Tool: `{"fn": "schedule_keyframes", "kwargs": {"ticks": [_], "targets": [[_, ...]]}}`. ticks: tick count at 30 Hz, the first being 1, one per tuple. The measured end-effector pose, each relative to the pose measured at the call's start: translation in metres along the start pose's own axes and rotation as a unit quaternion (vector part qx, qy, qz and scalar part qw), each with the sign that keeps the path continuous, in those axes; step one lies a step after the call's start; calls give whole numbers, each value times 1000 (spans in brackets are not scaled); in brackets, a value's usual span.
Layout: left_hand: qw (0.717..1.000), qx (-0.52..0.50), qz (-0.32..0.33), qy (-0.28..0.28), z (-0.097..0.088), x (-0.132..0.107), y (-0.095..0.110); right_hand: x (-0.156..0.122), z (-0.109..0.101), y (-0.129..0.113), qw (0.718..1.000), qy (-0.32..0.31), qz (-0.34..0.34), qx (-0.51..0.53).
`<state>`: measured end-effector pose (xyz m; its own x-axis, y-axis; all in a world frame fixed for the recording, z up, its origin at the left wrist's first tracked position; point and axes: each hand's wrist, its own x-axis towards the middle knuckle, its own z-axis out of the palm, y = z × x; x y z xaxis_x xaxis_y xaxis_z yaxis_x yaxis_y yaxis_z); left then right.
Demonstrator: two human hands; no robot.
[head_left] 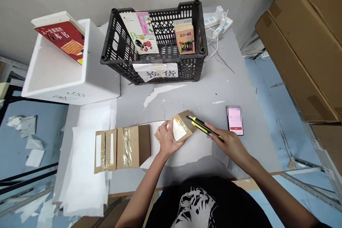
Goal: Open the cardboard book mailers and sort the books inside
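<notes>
My left hand (pixel 169 138) grips a small cardboard box (pixel 190 124) that carries a white label and a strip of clear tape. Held in my right hand (pixel 227 141) is a yellow and black utility knife (pixel 204 127), its tip at the box's right end. Whether the blade touches the cardboard I cannot tell. Under the box lies white paper (pixel 197 153). To the left stand two more taped cardboard boxes, a larger one (pixel 133 146) and a slimmer one with white labels (pixel 105 150).
A black plastic crate (pixel 188 71) with books stands at the back. Left of it, a white foam box (pixel 103 74) holds books. A phone (pixel 235 121) lies at right, near a power strip (pixel 223 25). White sheets (pixel 87 171) overhang the front left edge; large cartons (pixel 301 50) stand right.
</notes>
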<state>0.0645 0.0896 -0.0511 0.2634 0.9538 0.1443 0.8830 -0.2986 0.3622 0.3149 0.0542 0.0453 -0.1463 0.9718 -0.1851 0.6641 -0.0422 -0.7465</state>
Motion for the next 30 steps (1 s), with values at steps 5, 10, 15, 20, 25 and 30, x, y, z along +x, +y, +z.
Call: {"fn": "schedule_keyframes", "kwargs": {"ticks": [5,10,15,20,25,30], "targets": [[1000,-14,9,16,0,-3,-4,4,2,-3,999,-12,-24,-22],[1000,-19,-3,-1,0,-5,-5,6,4,-7,999,-20,-24,-33],[999,-24,-22,-25,-1,-6,-5,9,4,-12,996,-29,-40,-71],[999,-26,-19,-25,-1,-8,-5,3,4,-16,993,-30,-50,-102],[999,-18,-21,-24,0,-10,-4,-4,5,-18,986,-27,-72,-147],[1000,-22,-12,-7,-1,-9,-3,-11,5,-17,985,-25,-73,-154]]}}
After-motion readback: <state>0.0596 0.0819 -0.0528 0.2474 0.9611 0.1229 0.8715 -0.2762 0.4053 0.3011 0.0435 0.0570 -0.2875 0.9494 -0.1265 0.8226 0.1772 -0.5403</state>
